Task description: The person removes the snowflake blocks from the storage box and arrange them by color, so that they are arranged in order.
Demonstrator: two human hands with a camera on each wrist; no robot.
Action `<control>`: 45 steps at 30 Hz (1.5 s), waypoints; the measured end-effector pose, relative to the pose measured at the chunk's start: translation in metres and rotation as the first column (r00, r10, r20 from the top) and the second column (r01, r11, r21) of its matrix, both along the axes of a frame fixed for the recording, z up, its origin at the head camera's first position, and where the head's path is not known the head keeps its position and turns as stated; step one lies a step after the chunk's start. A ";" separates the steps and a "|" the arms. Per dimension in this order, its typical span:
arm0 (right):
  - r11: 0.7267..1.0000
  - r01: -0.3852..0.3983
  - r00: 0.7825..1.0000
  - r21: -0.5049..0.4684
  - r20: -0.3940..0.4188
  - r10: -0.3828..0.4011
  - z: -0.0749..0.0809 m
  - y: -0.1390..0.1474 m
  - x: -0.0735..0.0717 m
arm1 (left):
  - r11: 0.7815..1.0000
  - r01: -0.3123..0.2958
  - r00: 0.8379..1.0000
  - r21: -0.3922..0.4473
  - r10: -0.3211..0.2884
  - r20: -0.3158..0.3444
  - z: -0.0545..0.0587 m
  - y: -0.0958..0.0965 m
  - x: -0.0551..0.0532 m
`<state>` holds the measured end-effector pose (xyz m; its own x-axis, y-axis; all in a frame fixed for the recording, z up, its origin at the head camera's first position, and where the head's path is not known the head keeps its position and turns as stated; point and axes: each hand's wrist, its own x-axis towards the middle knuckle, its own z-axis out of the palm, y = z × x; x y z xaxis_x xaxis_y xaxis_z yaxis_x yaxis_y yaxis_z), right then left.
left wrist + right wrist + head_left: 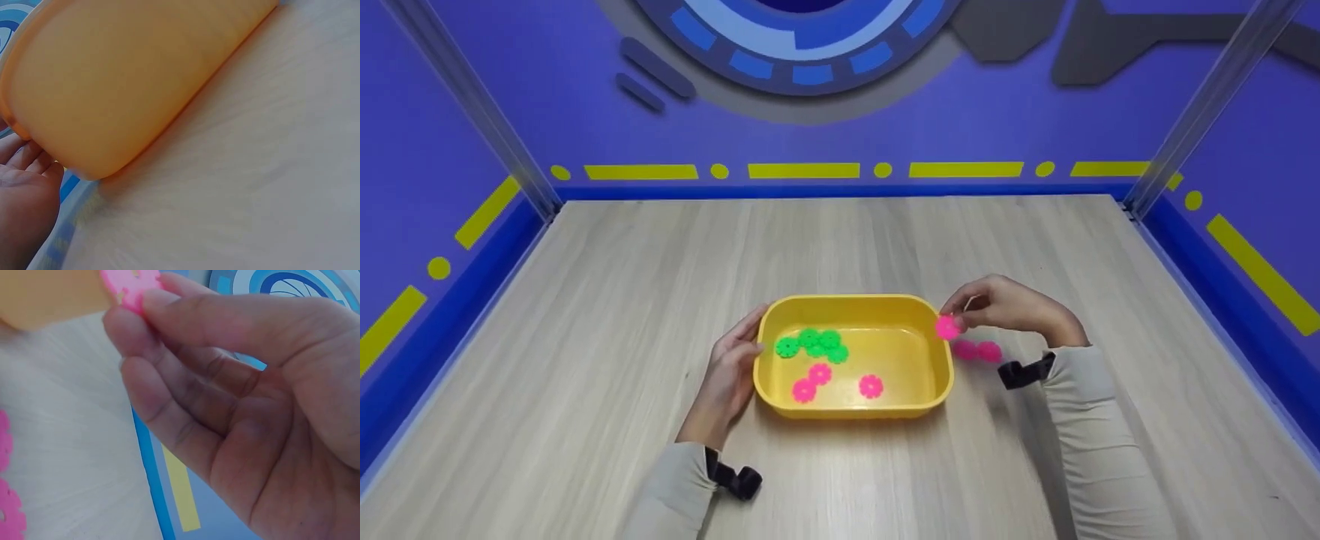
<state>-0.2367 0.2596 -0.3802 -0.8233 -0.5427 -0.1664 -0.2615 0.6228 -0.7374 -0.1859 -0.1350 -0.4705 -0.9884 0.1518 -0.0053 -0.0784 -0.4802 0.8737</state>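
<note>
A yellow plastic basin (855, 412) sits on the table. My left hand (733, 367) holds its left end, thumb at the rim and fingers along the outer wall; in the left wrist view the fingers (34, 156) lie against the basin's side (124, 84). My right hand (1005, 304) pinches a pink notched disc (948, 327) between thumb and fingertips at the basin's right rim. The right wrist view shows that pink disc (130, 287) held by its edge. Inside the basin lie several green notched discs (819, 341) and three pink ones (871, 386).
Two more pink discs (979, 350) lie on the wooden table (660, 262) just right of the basin, below my right hand. Blue printed walls (810, 142) enclose the table at the back and both sides. Each wrist wears a black strap with a camera (739, 480).
</note>
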 end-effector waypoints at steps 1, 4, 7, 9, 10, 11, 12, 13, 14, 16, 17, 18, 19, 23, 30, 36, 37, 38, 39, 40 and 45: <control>1.000 0.003 1.000 -0.002 0.004 -0.003 0.000 0.002 0.000 | 1.000 0.001 1.000 0.001 -0.001 -0.002 0.000 0.001 -0.001; 1.000 0.009 1.000 0.001 0.009 -0.009 0.000 0.008 0.001 | 1.000 0.003 1.000 0.003 -0.003 -0.011 0.000 0.002 -0.002; 1.000 0.011 1.000 0.010 0.002 -0.011 0.000 0.015 0.001 | 1.000 0.004 1.000 -0.006 -0.004 -0.014 0.001 0.002 -0.004; 1.000 0.013 1.000 0.016 0.003 -0.013 0.000 0.019 0.001 | 1.000 0.009 1.000 -0.006 -0.009 -0.014 0.001 0.003 -0.004; 1.000 0.015 1.000 0.020 0.002 -0.015 0.000 0.021 0.002 | 1.000 0.008 1.000 -0.008 -0.008 -0.013 0.001 0.003 -0.004; 1.000 0.017 1.000 0.024 0.003 -0.017 -0.001 0.024 0.002 | 1.000 0.008 1.000 -0.007 -0.008 -0.012 0.001 0.004 -0.003; 0.999 0.020 1.000 0.029 0.003 -0.020 -0.001 0.026 0.002 | 1.000 0.006 1.000 -0.004 -0.006 -0.010 0.002 0.004 -0.003; 0.999 0.022 1.000 0.034 0.003 -0.022 -0.001 0.028 0.002 | 1.000 0.003 1.000 -0.003 -0.003 -0.005 0.002 0.004 -0.002; 0.999 0.026 1.000 0.039 0.005 -0.026 -0.001 0.029 0.002 | 1.000 -0.001 1.000 -0.001 0.001 -0.002 0.002 0.004 -0.002; 0.998 0.034 0.999 0.050 0.003 -0.034 -0.001 0.033 0.002 | 1.000 -0.007 1.000 -0.002 0.007 -0.003 0.002 0.004 -0.002; 0.998 0.036 0.999 0.056 0.001 -0.036 -0.002 0.034 0.001 | 1.000 -0.005 1.000 -0.003 0.005 -0.006 0.002 0.004 -0.002; 0.997 0.038 0.999 0.062 0.001 -0.038 -0.002 0.036 0.001 | 1.000 -0.003 1.000 -0.003 0.003 -0.009 0.002 0.003 -0.002; 0.997 0.038 0.999 0.066 0.001 -0.038 -0.002 0.037 0.001 | 1.000 -0.001 1.000 -0.004 0.001 -0.012 0.002 0.003 -0.003; 0.997 0.034 0.999 0.072 0.014 -0.035 -0.004 0.044 0.000 | 1.000 0.012 1.000 -0.006 -0.012 -0.028 0.002 0.002 -0.005; 0.995 0.031 0.999 0.091 0.016 -0.033 -0.009 0.053 -0.001 | 1.000 0.010 1.000 -0.020 -0.011 -0.024 0.003 0.001 -0.005; 0.991 0.059 0.998 0.119 0.021 -0.062 -0.017 0.060 -0.001 | 1.000 -0.004 1.000 -0.027 0.003 -0.018 0.001 -0.001 -0.003; 0.991 0.059 0.998 0.121 0.018 -0.062 -0.019 0.061 -0.001 | 1.000 -0.007 1.000 -0.028 0.006 -0.015 0.001 -0.001 -0.003; 0.990 0.064 0.998 0.125 0.019 -0.067 -0.021 0.062 -0.001 | 1.000 -0.009 1.000 -0.030 0.008 -0.012 0.001 -0.001 -0.002; 0.989 0.068 0.997 0.129 0.021 -0.071 -0.023 0.064 -0.001 | 1.000 -0.009 1.000 -0.029 0.009 -0.009 0.001 -0.001 -0.002; 0.989 0.070 0.997 0.133 0.022 -0.074 -0.024 0.065 -0.001 | 1.000 -0.010 1.000 -0.030 0.010 -0.006 0.000 -0.001 -0.001; 0.988 0.079 0.996 0.135 0.033 -0.084 -0.030 0.069 -0.001 | 1.000 -0.010 1.000 -0.018 0.010 0.004 0.000 0.000 0.000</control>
<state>-0.2375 0.3290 -0.4104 -0.8556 -0.4450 -0.2647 -0.1792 0.7341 -0.6549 -0.1861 -0.1355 -0.4704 -0.9898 0.1417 -0.0121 -0.0774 -0.4656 0.8816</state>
